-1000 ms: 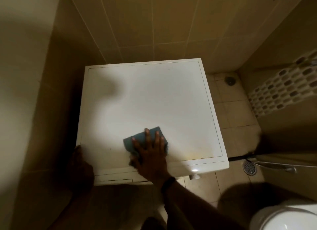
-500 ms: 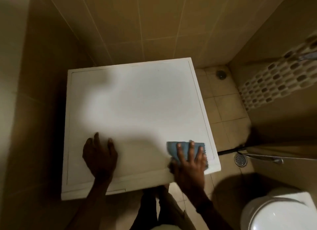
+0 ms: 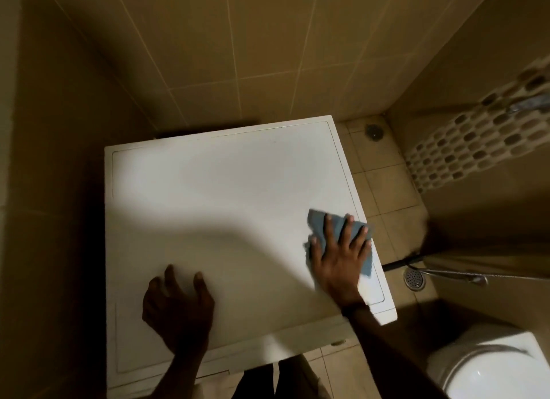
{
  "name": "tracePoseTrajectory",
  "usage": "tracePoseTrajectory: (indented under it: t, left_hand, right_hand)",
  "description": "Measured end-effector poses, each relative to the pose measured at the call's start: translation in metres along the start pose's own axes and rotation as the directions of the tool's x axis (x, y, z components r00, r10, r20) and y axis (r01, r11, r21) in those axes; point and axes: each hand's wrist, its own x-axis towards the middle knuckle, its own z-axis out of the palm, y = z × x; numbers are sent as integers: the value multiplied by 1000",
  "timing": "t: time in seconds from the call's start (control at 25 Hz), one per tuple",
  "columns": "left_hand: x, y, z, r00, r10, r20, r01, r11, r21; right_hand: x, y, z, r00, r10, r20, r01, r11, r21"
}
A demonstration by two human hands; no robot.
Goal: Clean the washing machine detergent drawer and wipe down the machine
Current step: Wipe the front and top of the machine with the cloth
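Note:
I look down on the white top of the washing machine [image 3: 226, 196]. My right hand [image 3: 339, 255] presses flat, fingers spread, on a blue cloth [image 3: 320, 224] near the top's right edge. My left hand [image 3: 178, 306] rests on the top near the front left, fingers loosely bent, holding nothing. The detergent drawer is not visible from this angle.
Beige tiled walls close in behind and to the left of the machine. To the right lie a tiled floor [image 3: 384, 187] with two drains [image 3: 414, 279] [image 3: 373, 132], a hose [image 3: 464, 275] and a white toilet [image 3: 494, 369] at the bottom right.
My right hand slid the blue cloth from the front middle to the right edge, then a little further back. My left hand came up from the front left edge onto the top.

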Motion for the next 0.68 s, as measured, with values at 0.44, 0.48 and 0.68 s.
tracePoseTrajectory:
  t: [0.44, 0.48, 0.68]
  left_hand:
    - [-2, -4, 16, 995, 32, -98, -29, 999, 31]
    - [-1, -4, 19, 995, 29, -100, -25, 999, 43]
    - [0, -8, 23, 987, 49, -153, -40, 997, 61]
  right_hand:
    - [108, -45, -5, 998, -29, -59, 30, 999, 19]
    - [154, -68, -7, 993, 92, -70, -88, 995, 53]
    - [132, -149, 24, 932, -361, 40, 363, 929, -70]
